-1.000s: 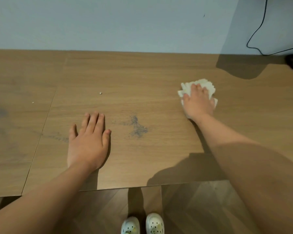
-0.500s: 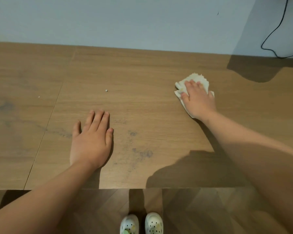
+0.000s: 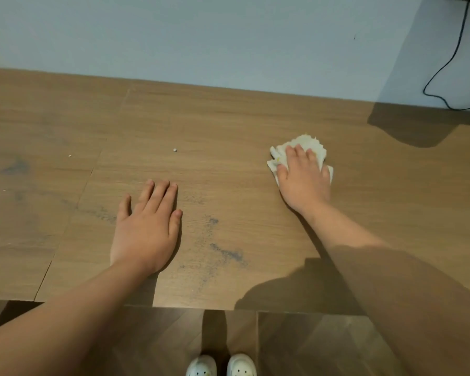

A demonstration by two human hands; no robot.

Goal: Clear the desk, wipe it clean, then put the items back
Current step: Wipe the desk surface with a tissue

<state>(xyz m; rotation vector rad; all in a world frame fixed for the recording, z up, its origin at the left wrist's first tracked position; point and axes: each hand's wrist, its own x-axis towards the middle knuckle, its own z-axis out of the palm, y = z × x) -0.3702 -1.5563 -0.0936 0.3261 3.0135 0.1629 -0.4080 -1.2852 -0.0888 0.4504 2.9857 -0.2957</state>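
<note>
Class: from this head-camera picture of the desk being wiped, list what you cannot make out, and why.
Head view: most of the white cloth lies under the right hand.
Head view: the black cable is cut off by the right edge.
Head view: the pale speck is too small to identify.

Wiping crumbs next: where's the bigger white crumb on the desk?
Head view: the crumb lies beyond the left hand, left of the tissue under the right hand.

Cloth partly under right hand; shoes and cable beyond frame edges.
</note>
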